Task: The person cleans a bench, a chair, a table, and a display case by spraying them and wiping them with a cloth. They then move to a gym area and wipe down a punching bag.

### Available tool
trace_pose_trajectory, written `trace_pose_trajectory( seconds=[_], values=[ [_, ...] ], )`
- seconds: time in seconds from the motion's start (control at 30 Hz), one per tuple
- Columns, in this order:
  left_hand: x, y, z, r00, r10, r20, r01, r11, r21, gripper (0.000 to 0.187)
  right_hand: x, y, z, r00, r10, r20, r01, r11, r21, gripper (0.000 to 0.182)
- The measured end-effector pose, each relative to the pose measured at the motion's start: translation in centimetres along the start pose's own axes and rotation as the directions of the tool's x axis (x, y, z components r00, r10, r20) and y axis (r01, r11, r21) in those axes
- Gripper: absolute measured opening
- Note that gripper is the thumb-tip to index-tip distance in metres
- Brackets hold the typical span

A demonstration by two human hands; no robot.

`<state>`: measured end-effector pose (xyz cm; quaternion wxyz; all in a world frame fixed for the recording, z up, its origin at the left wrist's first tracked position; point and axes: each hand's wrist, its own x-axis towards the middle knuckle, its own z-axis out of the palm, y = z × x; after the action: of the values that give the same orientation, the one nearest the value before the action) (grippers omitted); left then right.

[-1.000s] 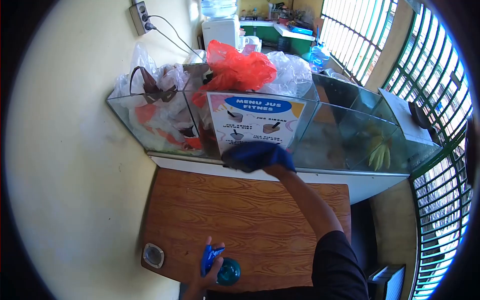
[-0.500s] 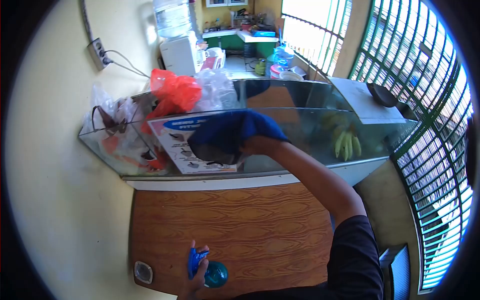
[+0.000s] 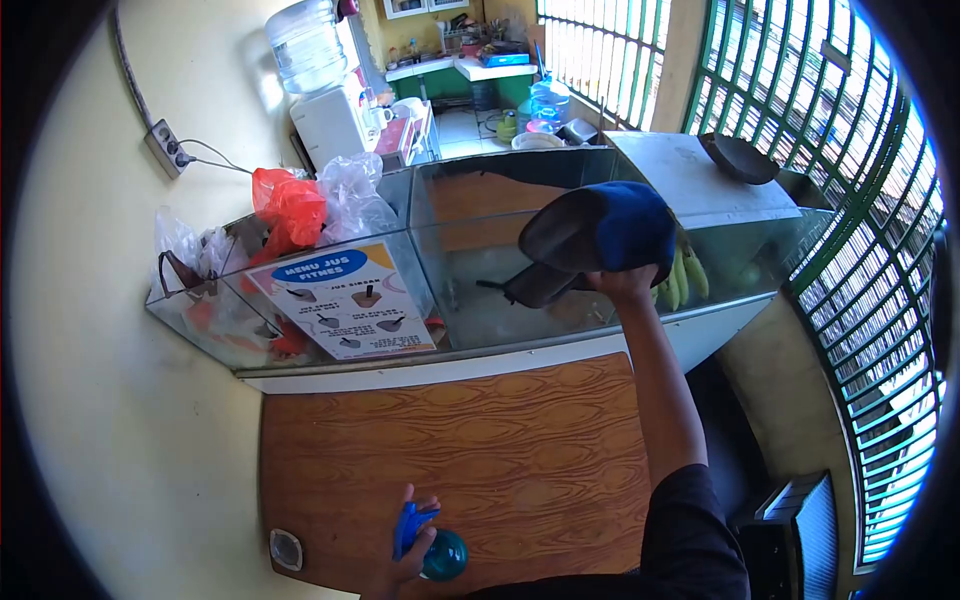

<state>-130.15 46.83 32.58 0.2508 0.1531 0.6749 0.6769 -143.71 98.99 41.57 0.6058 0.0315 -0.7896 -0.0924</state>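
My right hand (image 3: 622, 284) is closed on a dark blue cap (image 3: 632, 225), held up in front of the glass case (image 3: 480, 285). The cap's dark underside and its strap show on the left. Low in the view, my left hand (image 3: 408, 560) grips a spray bottle (image 3: 443, 556) with a blue head and a green, see-through body, above the wood-patterned table (image 3: 450, 450). Left of the cap, a menu sheet (image 3: 345, 300) leans on the front glass. Green bananas (image 3: 683, 275) show behind the glass, right of the cap.
Red (image 3: 288, 208) and clear plastic bags (image 3: 352, 195) lie on the case's left part. A dark bowl (image 3: 740, 158) sits on the white board (image 3: 690, 185) at right. An ashtray (image 3: 286, 549) is at the table's left edge. Green bars (image 3: 800, 130) line the right side.
My right hand has moved the cap to the right, away from the menu sheet, which now shows fully. My left hand still holds the bottle. The view has shifted slightly.
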Motion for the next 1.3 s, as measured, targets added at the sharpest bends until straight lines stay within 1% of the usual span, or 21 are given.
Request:
trace_pose_trajectory(
  seconds=[0.17, 0.23, 0.27, 0.3, 0.33, 0.4, 0.43, 0.47, 0.5, 0.53, 0.57, 0.63, 0.73, 0.8, 0.93, 1.0, 1.07, 1.1, 1.13, 1.17, 1.3],
  values=[
    [-1.1, 0.4, -0.3, 0.999, -0.008, -0.054, 0.01, 0.999, 0.034, 0.083, -1.7, -1.4, 0.9, 0.991, 0.129, -0.044, -0.129, 0.992, -0.013, 0.065],
    [-1.6, 0.2, -0.7, 0.997, -0.009, -0.074, 0.011, 1.0, 0.025, 0.083, -2.3, -3.9, 2.1, 0.9, 0.42, -0.117, -0.417, 0.907, 0.052, 0.055],
    [-1.8, 0.1, -1.1, 0.996, 0.003, -0.085, -0.002, 1.0, 0.009, 0.08, -2.2, -5.7, 3.6, 0.903, 0.415, -0.113, -0.411, 0.91, 0.056, 0.055],
    [-2.0, 0.0, -1.5, 0.995, 0.014, -0.095, -0.014, 1.0, -0.005, 0.077, -2.5, -8.1, 5.7, 0.573, 0.817, -0.062, -0.569, 0.451, 0.688, 0.054],
    [-2.2, -0.2, -1.5, 0.995, 0.011, -0.097, -0.012, 1.0, -0.009, 0.077, -3.3, -10.0, 7.7, 0.207, 0.931, 0.3, -0.266, -0.242, 0.933, 0.053],
    [-2.5, -0.2, -1.8, 0.991, -0.013, -0.134, 0.011, 1.0, -0.016, 0.078, -13.6, -12.4, 16.6, 0.572, 0.754, 0.321, -0.594, 0.111, 0.797, 0.053],
    [-2.6, -0.1, -1.8, 0.992, -0.016, -0.127, 0.015, 1.0, -0.011, 0.078, -13.2, -15.5, 17.5, 0.521, 0.634, 0.572, -0.425, -0.388, 0.818, 0.054],
    [-2.7, 0.0, -1.8, 0.988, -0.023, -0.15, 0.023, 1.0, -0.008, 0.079, -12.5, -18.7, 18.3, 0.541, 0.412, 0.733, -0.186, -0.792, 0.582, 0.055],
    [-2.7, 0.2, -1.6, 0.985, -0.029, -0.173, 0.029, 1.0, -0.007, 0.081, -10.6, -19.9, 16.2, 0.72, 0.372, 0.586, -0.489, -0.327, 0.809, 0.053],
    [-2.7, 0.5, -1.3, 0.986, -0.03, -0.165, 0.03, 1.0, -0.004, 0.081, -8.7, -20.7, 14.2, 0.847, 0.201, 0.493, -0.531, 0.271, 0.803, 0.05],
    [-2.8, 0.8, -1.1, 0.983, -0.029, -0.18, 0.029, 1.0, -0.002, 0.081, -7.9, -21.4, 14.0, 0.845, 0.207, 0.493, -0.534, 0.272, 0.801, 0.05],
    [-2.9, 1.0, -0.9, 0.98, -0.028, -0.195, 0.03, 1.0, 0.006, 0.081, -6.6, -22.3, 13.7, 0.686, -0.115, 0.719, -0.683, 0.238, 0.69, 0.041],
    [-3.2, 0.7, -0.6, 0.982, 0.0, -0.188, 0.006, 0.999, 0.034, 0.081, -2.5, -18.5, 7.2, 0.583, -0.153, 0.798, -0.735, 0.32, 0.598, 0.034],
    [-3.5, 0.6, -0.5, 0.983, -0.006, -0.186, 0.017, 0.998, 0.057, 0.081, -4.0, -14.4, 6.1, 0.642, -0.25, 0.725, -0.766, -0.165, 0.621, 0.036],
    [-4.9, -0.4, -1.1, 0.989, 0.026, -0.144, -0.02, 0.999, 0.039, 0.08, -8.2, -4.0, 1.7, 0.451, -0.008, 0.893, -0.855, 0.285, 0.434, 0.038],
    [-5.4, -0.1, -1.5, 0.991, -0.062, -0.121, 0.077, 0.99, 0.117, 0.08, -10.3, -1.4, 0.5, 0.549, 0.311, 0.776, -0.622, 0.772, 0.132, 0.04],
    [-6.0, -0.2, -1.7, 0.987, -0.086, -0.139, 0.102, 0.989, 0.106, 0.081, -16.4, 0.2, 0.7, 0.836, 0.384, 0.393, -0.421, 0.907, 0.009, 0.042],
    [-6.2, -0.3, -1.8, 0.984, -0.1, -0.149, 0.114, 0.989, 0.09, 0.081, -17.8, -0.8, 1.8, 0.831, 0.389, 0.399, -0.429, 0.903, 0.013, 0.042],
    [-6.5, -0.2, -1.9, 0.983, -0.106, -0.152, 0.121, 0.988, 0.095, 0.081, -18.7, -2.1, 3.1, 0.706, 0.661, 0.254, -0.459, 0.701, -0.546, 0.051],
    [-6.7, -0.1, -2.0, 0.984, -0.1, -0.148, 0.116, 0.988, 0.104, 0.081, -19.5, -3.5, 4.4, 0.607, 0.794, -0.03, -0.353, 0.236, -0.905, 0.06],
    [-6.9, -0.1, -2.2, 0.988, -0.053, -0.147, 0.073, 0.988, 0.138, 0.082, -22.4, -11.7, 11.8, 0.654, 0.706, -0.271, -0.374, -0.009, -0.927, 0.045]
  ],
)
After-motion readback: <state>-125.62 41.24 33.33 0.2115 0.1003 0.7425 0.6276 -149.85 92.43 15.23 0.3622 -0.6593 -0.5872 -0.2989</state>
